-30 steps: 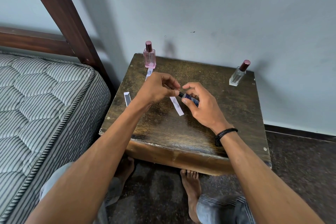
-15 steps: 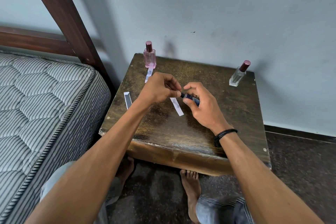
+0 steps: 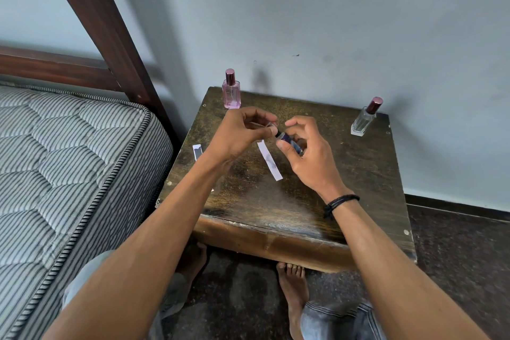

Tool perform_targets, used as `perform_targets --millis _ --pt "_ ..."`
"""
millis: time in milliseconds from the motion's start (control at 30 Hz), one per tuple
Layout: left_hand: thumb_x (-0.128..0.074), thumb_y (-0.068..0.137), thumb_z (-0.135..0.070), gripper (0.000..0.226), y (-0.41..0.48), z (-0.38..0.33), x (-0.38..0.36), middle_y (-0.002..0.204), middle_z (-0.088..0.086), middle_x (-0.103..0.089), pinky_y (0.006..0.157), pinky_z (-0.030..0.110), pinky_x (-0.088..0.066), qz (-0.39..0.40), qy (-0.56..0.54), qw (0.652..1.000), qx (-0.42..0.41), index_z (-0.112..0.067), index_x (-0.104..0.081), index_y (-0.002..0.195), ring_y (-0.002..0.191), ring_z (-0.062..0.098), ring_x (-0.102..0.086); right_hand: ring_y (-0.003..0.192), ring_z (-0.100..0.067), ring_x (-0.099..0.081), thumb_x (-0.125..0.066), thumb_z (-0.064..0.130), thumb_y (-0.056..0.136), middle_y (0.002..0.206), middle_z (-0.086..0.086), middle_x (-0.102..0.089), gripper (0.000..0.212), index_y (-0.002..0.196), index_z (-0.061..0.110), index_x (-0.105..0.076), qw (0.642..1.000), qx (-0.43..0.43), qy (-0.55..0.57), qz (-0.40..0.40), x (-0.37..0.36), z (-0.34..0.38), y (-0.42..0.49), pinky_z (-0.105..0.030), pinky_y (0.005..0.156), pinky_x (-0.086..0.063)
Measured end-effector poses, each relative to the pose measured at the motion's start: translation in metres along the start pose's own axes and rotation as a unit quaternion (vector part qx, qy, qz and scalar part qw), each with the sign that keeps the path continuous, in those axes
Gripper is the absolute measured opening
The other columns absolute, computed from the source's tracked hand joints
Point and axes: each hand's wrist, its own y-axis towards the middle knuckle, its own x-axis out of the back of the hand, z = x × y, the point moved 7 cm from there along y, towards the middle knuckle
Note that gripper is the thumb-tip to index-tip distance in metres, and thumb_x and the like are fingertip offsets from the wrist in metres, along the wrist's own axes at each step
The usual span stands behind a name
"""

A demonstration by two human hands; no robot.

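Striped mattress (image 3: 69, 160), far left. Short paper strip (image 3: 197, 151), left edge of the dark wooden bench (image 3: 358, 188). Pink perfume bottle (image 3: 231, 94), upright, back left corner. Left hand (image 3: 237, 136), fingers pinching the top end of the small dark bottle (image 3: 288, 141), held above the bench's middle. White paper strip (image 3: 271, 163), flat beneath. Right hand (image 3: 311, 157), fingers curled round the bottle's body. Clear bottle (image 3: 363, 121), upright, back right.

Hands: left hand (image 3: 240, 132) and right hand (image 3: 309, 154) are bare, as are both forearms.
Right wrist: I see a black cord bracelet (image 3: 340, 203), a few thin strands knotted on one side.
Legs: faded grey-blue trousers (image 3: 339, 320), probably denim; my view is soft down there.
Feet: both feet (image 3: 294, 284) bare.
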Motion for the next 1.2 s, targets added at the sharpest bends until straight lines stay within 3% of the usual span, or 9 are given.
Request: perform_targets --millis 133,267,467,633,800,900,1000,1200 --pt "-0.083 0.080 -0.007 0.022 -0.002 0.000 0.008 0.095 0.013 -0.074 0.095 0.049 -0.058 -0.014 -0.043 0.999 0.009 -0.009 -0.077 0.101 0.090 0.025 -0.071 0.105 -0.004 -0.064 -0.074 0.025 0.093 0.115 0.010 -0.070 0.040 0.123 0.031 -0.046 1.000 -0.005 0.010 0.007 -0.010 0.005 0.003 -0.015 0.090 -0.048" --pt "-0.081 0.082 -0.003 0.022 -0.006 -0.010 0.014 0.093 0.014 -0.075 0.090 0.042 -0.060 -0.007 -0.048 0.999 -0.009 -0.008 -0.076 0.102 0.087 0.026 -0.074 0.107 -0.006 -0.067 -0.076 0.028 0.091 0.118 0.009 -0.071 0.044 0.124 0.032 -0.047 0.999 -0.017 0.036 0.004 -0.016 0.008 0.006 -0.030 0.092 -0.054" --pt "-0.083 0.080 -0.007 0.024 -0.009 -0.015 0.031 0.096 0.018 -0.075 0.086 0.031 -0.059 -0.022 -0.021 0.999 -0.036 -0.010 -0.077 0.103 0.085 0.021 -0.073 0.095 -0.005 -0.066 -0.078 0.029 0.089 0.105 0.012 -0.070 0.036 0.119 0.023 -0.059 0.998 -0.037 0.055 0.009 -0.026 0.010 0.012 -0.023 0.086 -0.053" --pt "-0.085 0.078 -0.009 0.023 -0.011 -0.020 0.050 0.096 0.018 -0.075 0.086 0.035 -0.058 -0.034 0.001 0.998 -0.053 -0.016 -0.078 0.099 0.082 0.019 -0.071 0.088 -0.006 -0.066 -0.077 0.025 0.090 0.099 0.008 -0.071 0.022 0.109 0.018 -0.069 0.996 -0.049 0.063 0.041 -0.035 0.013 0.015 -0.016 0.077 -0.052" --pt "-0.087 0.076 -0.008 0.023 -0.011 -0.016 0.061 0.088 -0.005 -0.076 0.086 0.040 -0.058 -0.040 0.055 0.996 -0.054 -0.021 -0.076 0.092 0.080 0.015 -0.069 0.086 -0.006 -0.064 -0.075 0.018 0.091 0.098 0.009 -0.071 0.014 0.105 0.021 -0.073 0.997 -0.059 0.037 0.041 -0.037 0.007 0.021 -0.013 0.075 -0.050" --pt "-0.087 0.076 -0.009 0.022 -0.010 -0.011 0.061 0.087 -0.006 -0.075 0.086 0.041 -0.059 -0.035 0.085 0.995 -0.048 -0.018 -0.077 0.094 0.079 0.013 -0.070 0.087 -0.002 -0.063 -0.072 0.011 0.093 0.098 0.009 -0.071 0.015 0.104 0.020 -0.075 0.997 -0.075 0.000 0.014 -0.033 -0.003 0.024 -0.011 0.075 -0.048" --pt "-0.087 0.076 -0.011 0.022 -0.009 -0.008 0.060 0.090 -0.004 -0.075 0.083 0.035 -0.060 -0.033 0.123 0.991 -0.048 -0.014 -0.078 0.096 0.080 0.012 -0.072 0.089 0.000 -0.063 -0.070 0.011 0.093 0.100 0.011 -0.068 0.017 0.105 0.022 -0.075 0.993 -0.103 -0.050 0.003 -0.029 -0.015 0.027 -0.017 0.081 -0.051" --pt "-0.088 0.076 -0.014 0.020 -0.009 -0.004 0.061 0.084 -0.011 -0.073 0.076 0.022 -0.055 -0.020 0.152 0.988 -0.033 -0.021 -0.077 0.091 0.075 0.002 -0.069 0.089 -0.004 -0.059 -0.071 0.018 0.094 0.101 0.010 -0.060 0.021 0.115 0.022 -0.075 0.984 -0.134 -0.094 0.068 -0.037 -0.022 0.028 -0.026 0.084 -0.051"
